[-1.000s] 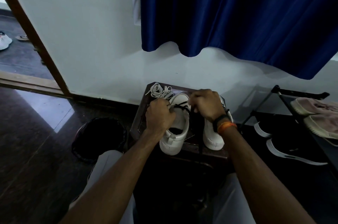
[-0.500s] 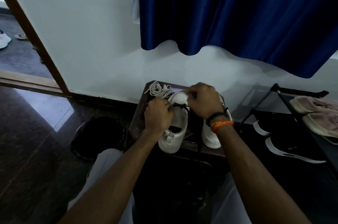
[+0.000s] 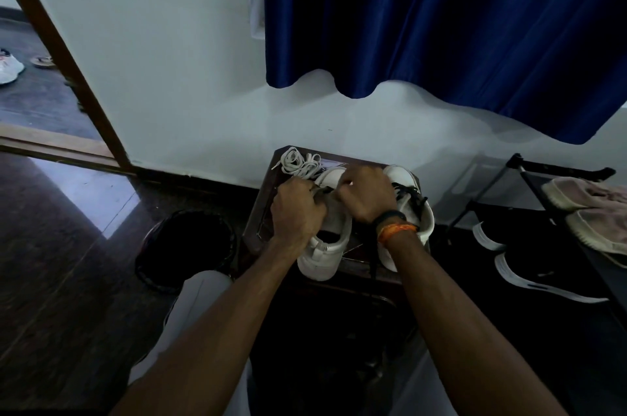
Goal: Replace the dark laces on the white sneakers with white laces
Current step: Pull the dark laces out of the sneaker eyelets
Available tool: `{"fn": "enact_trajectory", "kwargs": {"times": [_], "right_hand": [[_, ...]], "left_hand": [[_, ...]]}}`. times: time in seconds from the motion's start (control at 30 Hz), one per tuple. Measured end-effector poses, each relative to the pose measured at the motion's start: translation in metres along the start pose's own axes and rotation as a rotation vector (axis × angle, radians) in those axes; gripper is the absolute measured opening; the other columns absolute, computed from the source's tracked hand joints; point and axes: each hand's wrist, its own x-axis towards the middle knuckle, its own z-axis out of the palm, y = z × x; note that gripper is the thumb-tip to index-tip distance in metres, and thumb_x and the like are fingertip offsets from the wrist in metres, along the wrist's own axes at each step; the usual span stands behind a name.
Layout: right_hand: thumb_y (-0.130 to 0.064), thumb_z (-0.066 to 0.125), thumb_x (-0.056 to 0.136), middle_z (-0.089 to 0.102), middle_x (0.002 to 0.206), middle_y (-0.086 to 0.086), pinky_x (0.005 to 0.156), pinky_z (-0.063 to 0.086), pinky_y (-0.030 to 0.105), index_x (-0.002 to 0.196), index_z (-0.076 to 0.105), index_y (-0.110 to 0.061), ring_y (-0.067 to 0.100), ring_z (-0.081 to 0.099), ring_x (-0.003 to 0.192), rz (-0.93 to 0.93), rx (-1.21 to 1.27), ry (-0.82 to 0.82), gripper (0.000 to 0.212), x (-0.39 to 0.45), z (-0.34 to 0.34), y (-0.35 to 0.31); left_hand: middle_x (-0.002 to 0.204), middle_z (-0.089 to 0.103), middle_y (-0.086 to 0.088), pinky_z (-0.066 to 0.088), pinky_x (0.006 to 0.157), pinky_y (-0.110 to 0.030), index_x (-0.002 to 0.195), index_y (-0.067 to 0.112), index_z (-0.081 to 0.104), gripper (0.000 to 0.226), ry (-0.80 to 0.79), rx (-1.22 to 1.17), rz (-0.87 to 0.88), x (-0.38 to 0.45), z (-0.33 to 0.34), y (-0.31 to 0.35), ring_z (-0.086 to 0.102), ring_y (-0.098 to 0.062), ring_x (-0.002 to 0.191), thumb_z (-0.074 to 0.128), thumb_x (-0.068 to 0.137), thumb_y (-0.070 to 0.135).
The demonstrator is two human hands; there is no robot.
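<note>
White wall behind, dark glossy floor (image 3: 61, 279), dim light. Small dark wooden stool (image 3: 261, 212) stands against the wall; two white sneakers sit side by side on its top, heels toward the camera.

Left hand (image 3: 297, 212): fingers curled into a fist over the left sneaker (image 3: 327, 246), at the lacing area. A short bit of dark lace (image 3: 320, 191) shows between the two hands; left fingers appear to pinch it, though the contact point is partly hidden by the knuckles.

Right hand (image 3: 368, 195): fingers curled down, tips meeting the same spot on the left sneaker near the toe end of the lacing. Exactly what the fingertips grip cannot be told. Black band and orange band (image 3: 395, 230) on the right wrist.

Left sneaker: plain white upper, white sole, open collar visible toward the heel; the eyelet rows lie under the hands.

Right sneaker (image 3: 415, 215): same white model, just beside the first, partly behind the right wrist. Dark laces (image 3: 409, 193) are threaded across its top, ends loose and tangled.

White laces (image 3: 302, 162): loose coiled heap on the far left corner of the stool top, just behind the left sneaker's toe.

Outward: dark round basket (image 3: 188, 246) on the floor left of the stool. Black shoe rack (image 3: 543, 212) at right holding black shoes with white soles (image 3: 543, 276) and pale shoes above. Blue curtain (image 3: 441, 25) hangs over the wall. Wooden door frame (image 3: 61, 52) at left.
</note>
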Motion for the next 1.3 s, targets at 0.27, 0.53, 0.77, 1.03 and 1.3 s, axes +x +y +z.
{"fn": "enact_trajectory", "kwargs": {"times": [0.27,0.53,0.77,1.03,1.3], "right_hand": [[-0.019,0.058,0.061,0.066,0.058,0.007,0.060,0.047,0.030,0.052,0.069,-0.013,0.028,0.064,0.066,0.353,0.505,0.249,0.015,-0.007,-0.047,0.026],[-0.039,0.056,0.082,0.061,0.119,0.013,0.089,0.044,0.041,0.116,0.070,-0.013,0.038,0.048,0.112,0.040,-0.123,0.131,0.046,-0.004,-0.026,0.007],[-0.024,0.066,0.075,0.071,0.101,0.009,0.086,0.053,0.042,0.096,0.074,-0.020,0.034,0.060,0.105,-0.042,-0.225,-0.078,0.023,0.003,0.007,-0.013],[-0.017,0.061,0.076,0.071,0.097,0.011,0.078,0.057,0.038,0.088,0.074,-0.014,0.034,0.066,0.096,-0.014,-0.205,0.015,0.018,0.004,0.017,-0.015],[-0.033,0.043,0.075,0.065,0.101,0.011,0.072,0.039,0.033,0.090,0.070,-0.009,0.033,0.059,0.098,0.076,-0.028,0.018,0.039,-0.001,-0.027,0.018]], "left_hand": [[0.055,0.056,-0.002,0.038,0.053,-0.028,0.059,0.008,0.059,0.027,0.004,-0.032,-0.029,0.000,0.004,-0.002,0.058,-0.020,0.053,0.068,0.084,0.015],[0.066,0.063,-0.002,0.045,0.055,-0.033,0.069,0.010,0.068,0.020,0.002,0.000,0.018,0.001,0.005,-0.004,0.061,-0.026,0.062,0.064,0.085,0.021],[0.067,0.062,-0.003,0.040,0.056,-0.032,0.068,0.012,0.068,0.018,-0.017,-0.020,0.003,0.000,0.004,-0.004,0.065,-0.030,0.069,0.066,0.084,0.022],[0.077,0.069,-0.011,0.041,0.061,-0.032,0.073,0.010,0.071,0.015,-0.006,-0.009,0.009,0.001,0.003,-0.003,0.067,-0.035,0.077,0.068,0.085,0.020],[0.063,0.059,-0.003,0.039,0.057,-0.030,0.065,0.009,0.064,0.022,-0.001,-0.010,0.004,0.000,0.003,-0.004,0.064,-0.032,0.068,0.065,0.084,0.019]]}}
